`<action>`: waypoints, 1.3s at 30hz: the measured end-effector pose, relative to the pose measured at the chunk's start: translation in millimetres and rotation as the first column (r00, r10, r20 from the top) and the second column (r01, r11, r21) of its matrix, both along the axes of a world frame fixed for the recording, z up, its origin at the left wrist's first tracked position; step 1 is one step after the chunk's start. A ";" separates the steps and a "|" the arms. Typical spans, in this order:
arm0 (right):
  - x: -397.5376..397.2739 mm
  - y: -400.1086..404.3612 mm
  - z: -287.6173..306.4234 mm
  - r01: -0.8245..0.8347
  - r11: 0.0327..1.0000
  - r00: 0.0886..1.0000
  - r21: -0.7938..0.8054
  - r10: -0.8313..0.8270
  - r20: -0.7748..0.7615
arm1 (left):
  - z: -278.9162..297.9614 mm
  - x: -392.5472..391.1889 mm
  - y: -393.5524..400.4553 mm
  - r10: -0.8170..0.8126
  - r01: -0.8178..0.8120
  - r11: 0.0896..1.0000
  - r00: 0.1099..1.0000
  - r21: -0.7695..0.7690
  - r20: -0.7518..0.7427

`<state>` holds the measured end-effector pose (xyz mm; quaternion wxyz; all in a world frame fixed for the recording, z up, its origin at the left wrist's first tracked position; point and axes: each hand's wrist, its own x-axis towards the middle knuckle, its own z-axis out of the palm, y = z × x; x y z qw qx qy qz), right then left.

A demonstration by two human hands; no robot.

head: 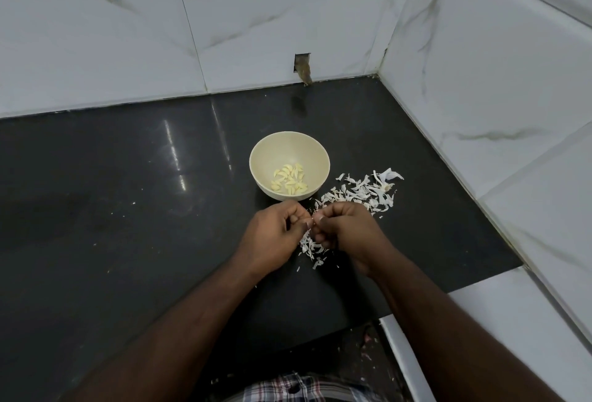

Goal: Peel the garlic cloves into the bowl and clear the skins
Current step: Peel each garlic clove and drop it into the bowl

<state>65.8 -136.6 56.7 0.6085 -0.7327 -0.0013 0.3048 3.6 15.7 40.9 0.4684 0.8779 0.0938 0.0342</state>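
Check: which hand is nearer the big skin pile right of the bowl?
Right. The right hand sits at the skin pile's near edge; the left hand is farther left, below the bowl.

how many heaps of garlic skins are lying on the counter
2. A large heap of white papery garlic skins lies right of the cream round bowl; a smaller heap lies under the hands, partly hidden by them. Stray flakes lie around.

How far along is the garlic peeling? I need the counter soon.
Done: over a dozen peeled cloves lie in the bowl. In hand: the left hand and right hand pinch something small between them, mostly hidden, probably another clove. Left: the skins lie scattered on the counter right of the bowl and under the hands; none cleared. No unpeeled cloves are visible elsewhere.
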 end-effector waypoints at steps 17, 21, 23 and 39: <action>-0.2 -11.7 -4.4 0.039 0.996 0.995 0.079 -0.046 0.086 | -7.5 -5.5 1.2 0.045 -0.041 0.994 0.998 0.105 -0.037; -1.8 -12.8 -7.2 0.048 0.996 0.993 0.069 -0.055 0.100 | -8.4 -8.1 0.1 -0.001 0.003 0.999 0.999 0.046 -0.038; -3.2 -12.3 -6.5 0.060 0.993 0.994 0.099 -0.068 0.085 | -4.7 -7.6 -1.4 0.003 -0.002 1.000 1.000 0.018 -0.028; -11.5 -10.2 5.3 0.104 0.965 0.990 0.240 -0.124 0.069 | 2.0 -9.4 -5.5 0.088 -0.119 0.825 0.993 -0.553 -0.083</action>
